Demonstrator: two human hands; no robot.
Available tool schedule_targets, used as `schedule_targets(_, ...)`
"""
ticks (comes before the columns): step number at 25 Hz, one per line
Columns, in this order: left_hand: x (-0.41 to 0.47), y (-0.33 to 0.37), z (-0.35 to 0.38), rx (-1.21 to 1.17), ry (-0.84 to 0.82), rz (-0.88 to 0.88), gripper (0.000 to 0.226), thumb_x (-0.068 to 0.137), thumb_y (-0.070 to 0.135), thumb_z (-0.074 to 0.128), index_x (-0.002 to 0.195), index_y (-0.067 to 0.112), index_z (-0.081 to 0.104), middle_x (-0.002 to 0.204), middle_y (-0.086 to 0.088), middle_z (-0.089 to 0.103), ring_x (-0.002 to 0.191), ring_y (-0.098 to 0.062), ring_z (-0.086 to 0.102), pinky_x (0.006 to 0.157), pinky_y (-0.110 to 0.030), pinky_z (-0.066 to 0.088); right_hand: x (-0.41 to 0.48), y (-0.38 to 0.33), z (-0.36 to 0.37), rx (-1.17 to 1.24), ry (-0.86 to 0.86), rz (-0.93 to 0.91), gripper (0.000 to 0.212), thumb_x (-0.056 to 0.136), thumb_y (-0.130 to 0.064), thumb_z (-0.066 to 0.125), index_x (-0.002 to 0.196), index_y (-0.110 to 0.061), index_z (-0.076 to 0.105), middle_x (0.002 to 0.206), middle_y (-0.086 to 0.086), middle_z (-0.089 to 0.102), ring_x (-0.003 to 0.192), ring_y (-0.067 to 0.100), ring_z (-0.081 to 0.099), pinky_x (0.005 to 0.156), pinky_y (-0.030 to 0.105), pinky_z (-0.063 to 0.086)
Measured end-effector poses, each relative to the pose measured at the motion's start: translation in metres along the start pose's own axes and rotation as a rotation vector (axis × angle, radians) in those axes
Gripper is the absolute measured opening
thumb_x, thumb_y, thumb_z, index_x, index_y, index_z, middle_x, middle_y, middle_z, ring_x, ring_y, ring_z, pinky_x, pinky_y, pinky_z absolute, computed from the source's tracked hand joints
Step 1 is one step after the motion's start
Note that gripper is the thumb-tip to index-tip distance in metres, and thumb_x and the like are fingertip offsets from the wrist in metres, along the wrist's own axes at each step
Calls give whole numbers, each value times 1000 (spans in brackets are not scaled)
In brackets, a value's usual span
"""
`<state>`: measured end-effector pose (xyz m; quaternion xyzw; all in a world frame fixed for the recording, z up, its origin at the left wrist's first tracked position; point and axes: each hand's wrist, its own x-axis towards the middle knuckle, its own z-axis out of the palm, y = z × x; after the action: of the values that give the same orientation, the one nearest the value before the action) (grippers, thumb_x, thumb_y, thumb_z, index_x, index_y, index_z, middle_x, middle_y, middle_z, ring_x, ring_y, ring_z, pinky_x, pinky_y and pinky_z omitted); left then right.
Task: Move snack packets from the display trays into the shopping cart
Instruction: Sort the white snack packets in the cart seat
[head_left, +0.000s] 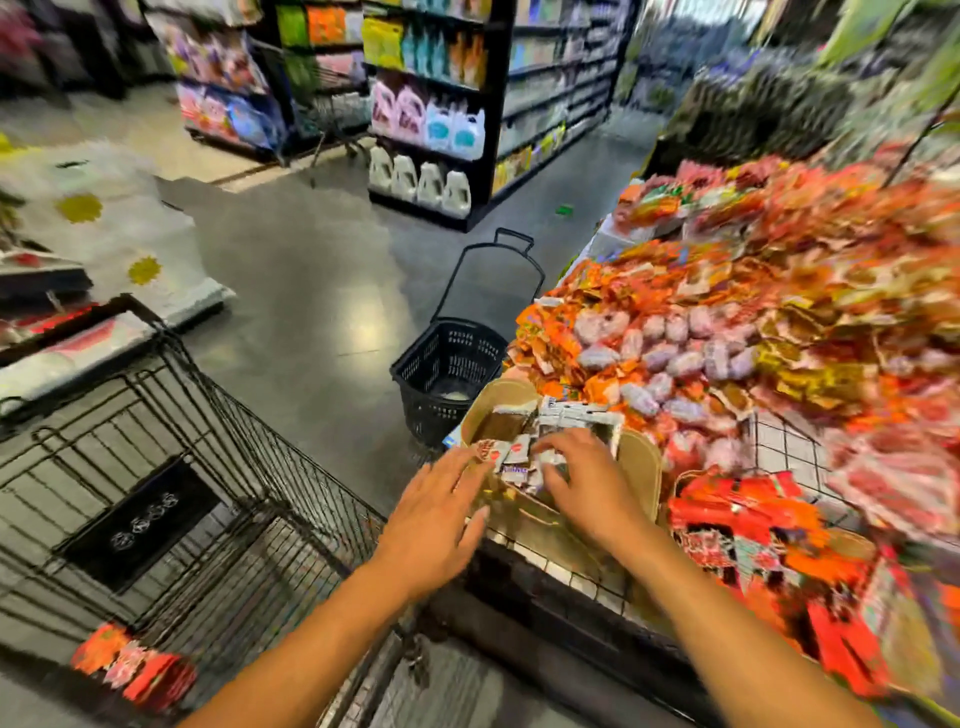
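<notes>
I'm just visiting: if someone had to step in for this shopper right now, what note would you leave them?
Left hand: open, fingertips at the white snack packets in the tan tray.
Right hand: lies on the same packets; too blurred to tell if it grips any.
Shopping cart: on the left, a few red and orange packets at its near end.
Done: those few. Left: carry this tray's packets across.

Glossy dark floor (311, 291) reflects light beside stocked shelves (441, 104)
</notes>
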<state>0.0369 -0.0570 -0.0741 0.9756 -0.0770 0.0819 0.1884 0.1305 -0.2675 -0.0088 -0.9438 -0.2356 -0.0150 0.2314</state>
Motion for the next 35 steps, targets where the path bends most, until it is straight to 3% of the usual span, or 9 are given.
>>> schedule_targets(7, 18, 23, 11, 97, -72, -94, 62, 103, 56, 24, 161, 33, 27, 171, 11, 15, 158, -11, 2, 127, -49, 16, 51, 72, -33, -439, -207, 172, 89, 78, -64, 68, 150, -22, 36, 143, 11, 44, 135, 34, 38, 106, 46, 38)
schedule_targets(11, 25, 30, 1, 84, -66, -156, 62, 101, 61, 19, 157, 37, 30, 165, 14, 31, 157, -8, 15, 128, -50, 10, 65, 90, -50, -147, -144, 114, 50, 84, -40, 76, 128, -21, 61, 123, 8, 56, 118, 30, 53, 94, 39, 46)
schedule_targets(14, 43, 46, -18, -138, -23, -209, 56, 104, 59, 40, 154, 34, 38, 157, 12, 45, 146, -11, 39, 124, -43, 26, 73, 85, -71, 147, -166, 36, 16, 90, -24, 74, 102, -26, 65, 111, -2, 64, 106, 19, 60, 81, 27, 43)
schedule_targets(19, 81, 66, -34, -893, -12, -259, 51, 89, 52, 72, 136, 39, 56, 133, 21, 64, 125, 0, 59, 107, -29, 47, 71, 35, -91, 471, -286, -132, 14, 91, -13, 72, 105, -17, 69, 97, -14, 67, 83, -8, 62, 73, 12, 45)
schedule_targets(23, 84, 67, -35, -1103, 22, -363, 28, 96, 15, 71, 122, 26, 69, 112, 7, 77, 104, -10, 72, 87, -23, 54, 73, 22, -81, 624, -250, -45, 17, 96, -21, 67, 109, -11, 72, 102, 1, 73, 85, 7, 67, 72, 22, 55)
schedule_targets(26, 74, 52, -30, -1235, -2, -504, 28, 101, 12, 64, 128, 21, 64, 120, 0, 76, 108, -16, 72, 90, -34, 56, 76, 47, -62, 145, -162, 28, 32, 93, -40, 66, 119, -20, 65, 116, 2, 66, 100, 17, 62, 84, 33, 52)
schedule_targets(29, 68, 39, -20, -1280, 32, -549, 30, 101, 7, 62, 130, 14, 64, 123, -3, 74, 119, -23, 68, 107, -42, 51, 71, 67, -30, -419, -243, -2, 65, 87, -52, 64, 142, -22, 48, 152, 8, 37, 139, 30, 33, 110, 48, 38)
schedule_targets(31, 66, 36, -17, -1290, 58, -581, 30, 100, 6, 63, 129, 14, 64, 122, -3, 75, 118, -23, 68, 110, -45, 49, 69, 70, -19, -502, -237, -9, 72, 84, -56, 64, 144, -21, 45, 159, 8, 27, 146, 32, 21, 115, 50, 28)
schedule_targets(35, 65, 32, -18, -1303, 67, -647, 26, 102, 7, 59, 126, 16, 66, 120, -4, 76, 116, -25, 70, 109, -52, 49, 74, 71, -26, -491, -123, -36, 65, 77, -57, 74, 125, -21, 49, 134, 4, 48, 126, 26, 42, 101, 42, 38)
